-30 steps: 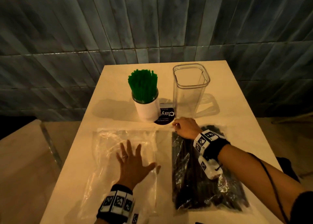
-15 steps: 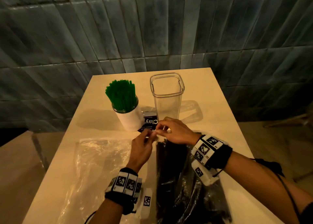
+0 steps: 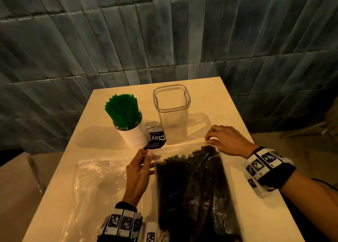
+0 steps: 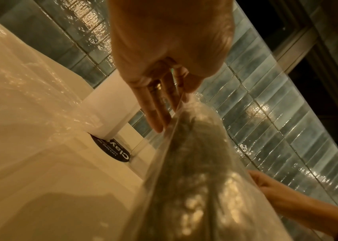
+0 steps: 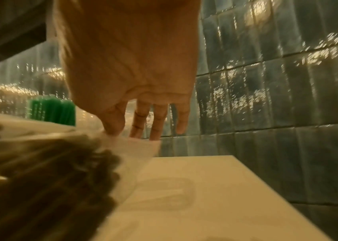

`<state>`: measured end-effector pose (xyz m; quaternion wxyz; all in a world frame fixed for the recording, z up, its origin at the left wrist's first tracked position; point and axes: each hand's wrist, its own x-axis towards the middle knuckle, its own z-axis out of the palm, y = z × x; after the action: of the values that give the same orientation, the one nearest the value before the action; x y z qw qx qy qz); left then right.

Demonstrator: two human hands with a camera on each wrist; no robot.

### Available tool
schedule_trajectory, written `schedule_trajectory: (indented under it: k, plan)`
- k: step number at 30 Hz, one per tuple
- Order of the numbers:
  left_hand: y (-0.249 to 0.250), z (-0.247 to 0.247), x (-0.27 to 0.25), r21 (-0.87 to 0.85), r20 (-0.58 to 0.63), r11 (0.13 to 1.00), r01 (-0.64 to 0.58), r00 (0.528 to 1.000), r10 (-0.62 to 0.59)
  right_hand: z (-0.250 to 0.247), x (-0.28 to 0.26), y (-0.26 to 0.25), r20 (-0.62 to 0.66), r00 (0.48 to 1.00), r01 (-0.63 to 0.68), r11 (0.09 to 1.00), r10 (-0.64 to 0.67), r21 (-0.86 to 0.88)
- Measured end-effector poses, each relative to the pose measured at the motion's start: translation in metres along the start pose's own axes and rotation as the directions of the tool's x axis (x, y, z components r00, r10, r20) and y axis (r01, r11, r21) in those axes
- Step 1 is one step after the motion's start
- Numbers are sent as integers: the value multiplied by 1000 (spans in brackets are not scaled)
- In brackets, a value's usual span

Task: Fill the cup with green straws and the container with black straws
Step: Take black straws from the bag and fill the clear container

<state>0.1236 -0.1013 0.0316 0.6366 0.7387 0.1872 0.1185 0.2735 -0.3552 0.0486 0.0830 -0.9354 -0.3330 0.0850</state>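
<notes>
From the head view, the table (image 3: pixel 228 113) carried a white cup (image 3: pixel 134 137) packed with upright green straws (image 3: pixel 121 111), and just to its right a clear container (image 3: pixel 172 117) with nothing in it. A round black label (image 3: pixel 155 140) lay between their bases. Nearer the person lay a clear bag (image 3: pixel 193 186) full of black straws (image 3: pixel 190 183), its mouth toward the container. The left hand (image 3: pixel 139 174) pinched the bag's near-left top corner between thumb and fingers. The right hand (image 3: pixel 226 141) pinched the top edge at the right corner, fingers curled. A second, flat bag (image 3: pixel 91 183) lay to the left.

From the left wrist, the left hand (image 4: pixel 164 68) showed thumb and forefinger closed on the bag (image 4: pixel 195 163) film, the other fingers straight alongside; one wore a ring (image 4: pixel 156 85). The cup (image 4: pixel 110 112) and label (image 4: pixel 114 148) stood behind, and the right hand (image 4: pixel 271 187) met the bag's far edge.

From the right wrist, blurred, the right hand (image 5: pixel 135 73) had its thumb pressed on the bag (image 5: pixel 131 146) edge; the other fingers hung straighter, so only the thumb's grip was plain. Black straws (image 5: pixel 50 179) filled the bag below, and the green straws (image 5: pixel 52 110) stood beyond.
</notes>
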Motion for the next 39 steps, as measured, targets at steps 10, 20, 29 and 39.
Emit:
schedule_trajectory:
  k: [10,20,29,39]
  plan:
    - [29,13,-3,-164,171,984,76,984,-47,-22,-14,21,182,950,-273,959,255,79]
    - [31,20,-1,-208,298,974,87,954,-22,-29,-18,-23,313,950,-144,864,-17,483]
    - [15,-12,-9,389,457,917,-91,883,-107,-24,-47,-12,-12,970,-79,360,244,930]
    - [-8,-35,51,642,539,714,-281,827,-160,63,-69,-16,262,871,-399,290,415,870]
